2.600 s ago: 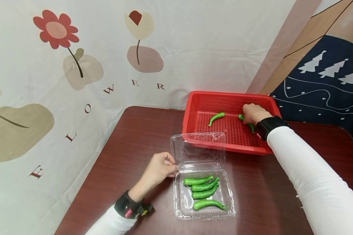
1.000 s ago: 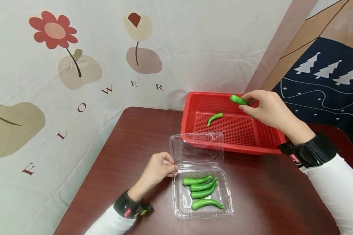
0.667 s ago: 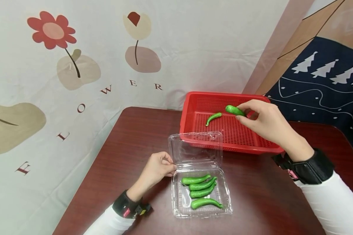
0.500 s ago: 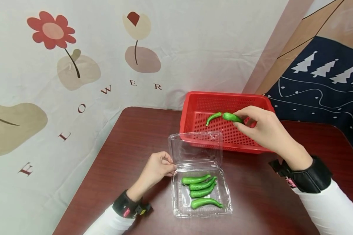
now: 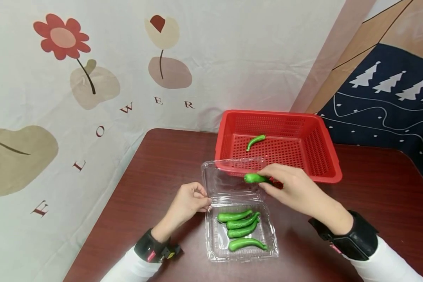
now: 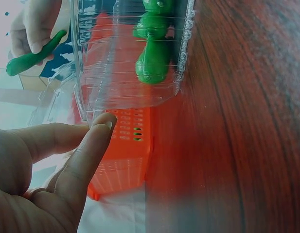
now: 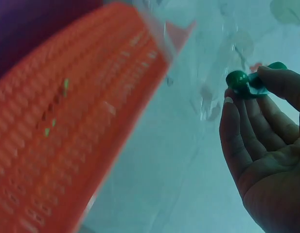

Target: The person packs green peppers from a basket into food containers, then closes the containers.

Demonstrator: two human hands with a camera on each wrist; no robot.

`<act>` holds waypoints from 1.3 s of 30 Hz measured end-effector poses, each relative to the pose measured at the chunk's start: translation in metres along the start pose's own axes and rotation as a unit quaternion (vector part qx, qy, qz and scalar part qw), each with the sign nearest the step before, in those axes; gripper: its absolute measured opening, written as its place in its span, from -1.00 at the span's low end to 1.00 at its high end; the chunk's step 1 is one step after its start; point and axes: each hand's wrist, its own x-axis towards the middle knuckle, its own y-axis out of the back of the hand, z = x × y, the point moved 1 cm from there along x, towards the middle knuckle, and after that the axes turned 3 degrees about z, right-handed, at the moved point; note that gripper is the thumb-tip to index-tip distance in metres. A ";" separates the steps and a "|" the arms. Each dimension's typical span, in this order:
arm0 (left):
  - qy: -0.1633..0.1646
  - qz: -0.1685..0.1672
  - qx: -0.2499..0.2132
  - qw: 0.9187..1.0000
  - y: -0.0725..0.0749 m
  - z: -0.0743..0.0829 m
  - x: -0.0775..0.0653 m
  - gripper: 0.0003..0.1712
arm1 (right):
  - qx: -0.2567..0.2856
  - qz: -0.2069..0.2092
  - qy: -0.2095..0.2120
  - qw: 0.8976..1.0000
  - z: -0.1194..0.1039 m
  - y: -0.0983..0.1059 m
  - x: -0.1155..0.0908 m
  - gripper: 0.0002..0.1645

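Our right hand (image 5: 296, 188) pinches a pepper (image 5: 254, 178) at its fingertips, just above the open box (image 5: 272, 239); our left hand (image 5: 188, 201) pinches the box's left rim. We should lower it beside the four peppers (image 5: 240, 229) below our fingers, keeping the lid (image 5: 232, 181) clear.

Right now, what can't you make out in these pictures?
- Held pepper: head view, its far end is hidden by the right hand.
- Red basket: right wrist view, blurred and cut off by the edge.
- Left hand: head view, fingertips at the clear box are too small to judge.
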 end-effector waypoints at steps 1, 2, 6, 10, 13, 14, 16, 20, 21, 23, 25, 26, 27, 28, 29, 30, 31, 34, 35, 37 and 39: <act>0.000 0.000 -0.002 1.000 0.000 0.000 0.000 -0.79 | -0.002 -0.005 0.003 1.000 -0.003 -0.004 -0.001 -0.48; -0.001 -0.001 -0.003 1.000 0.000 0.000 0.000 -0.79 | -0.004 -0.010 0.006 1.000 -0.005 -0.007 -0.002 -0.51; -0.003 -0.002 -0.003 1.000 0.000 0.000 0.000 -0.79 | -0.020 -0.021 0.027 0.999 -0.013 -0.019 -0.006 -0.57; -0.004 0.001 0.003 1.000 0.000 0.000 0.000 -0.79 | -0.026 -0.030 0.044 0.998 -0.018 -0.029 -0.011 -0.60; -0.005 0.002 0.008 1.000 0.000 0.000 0.000 -0.79 | -0.024 -0.035 0.057 0.997 -0.020 -0.037 -0.014 -0.61; -0.005 0.002 0.008 1.000 0.000 0.000 0.000 -0.79 | -0.024 -0.035 0.064 0.997 -0.021 -0.040 -0.016 -0.61; -0.005 0.002 0.008 1.000 0.000 0.000 0.000 -0.79 | -0.026 -0.035 0.079 0.996 -0.023 -0.046 -0.018 -0.62; -0.005 0.003 0.006 1.000 0.000 -0.001 0.001 -0.79 | -0.033 -0.044 0.106 0.993 -0.027 -0.058 -0.022 -0.62; -0.006 0.004 0.005 1.000 -0.001 -0.001 0.001 -0.79 | -0.034 -0.049 0.110 0.992 -0.028 -0.061 -0.023 -0.61; -0.007 0.005 0.005 1.000 -0.001 -0.001 0.001 -0.79 | -0.037 -0.064 0.115 0.991 -0.030 -0.067 -0.025 -0.62; -0.006 0.005 0.003 1.000 -0.001 -0.002 0.001 -0.79 | -0.045 -0.077 0.118 0.989 -0.031 -0.072 -0.027 -0.63; -0.006 0.004 0.002 1.000 -0.001 -0.002 0.001 -0.79 | -0.054 -0.083 0.120 0.988 -0.031 -0.075 -0.028 -0.64; -0.006 0.004 0.002 1.000 0.000 -0.001 0.001 -0.79 | -0.065 -0.086 0.123 0.987 -0.031 -0.077 -0.029 -0.65; -0.006 0.004 0.002 1.000 0.000 -0.001 0.000 -0.79 | -0.079 -0.089 0.125 0.985 -0.031 -0.080 -0.029 -0.66; -0.007 0.002 0.001 1.000 0.000 -0.001 0.000 -0.79 | -0.094 -0.090 0.129 0.983 -0.031 -0.082 -0.030 -0.68; -0.007 0.001 0.002 1.000 0.000 -0.001 0.000 -0.79 | -0.112 -0.089 0.134 0.981 -0.031 -0.084 -0.030 -0.69; -0.007 0.001 0.002 1.000 0.000 -0.001 0.000 -0.79 | -0.128 -0.089 0.139 0.978 -0.032 -0.086 -0.031 -0.72; -0.007 -0.001 0.002 1.000 0.000 0.000 0.000 -0.80 | -0.163 -0.088 0.152 0.971 -0.032 -0.091 -0.032 -0.78; -0.006 -0.002 0.002 1.000 0.000 0.000 0.001 -0.80 | -0.172 -0.088 0.155 0.969 -0.032 -0.092 -0.032 -0.80; -0.005 -0.002 0.001 1.000 0.000 0.000 0.001 -0.80 | -0.184 -0.093 0.157 0.966 -0.032 -0.094 -0.033 -0.83; -0.005 -0.002 0.001 1.000 0.000 0.000 0.001 -0.80 | -0.189 -0.098 0.157 0.965 -0.032 -0.095 -0.033 -0.83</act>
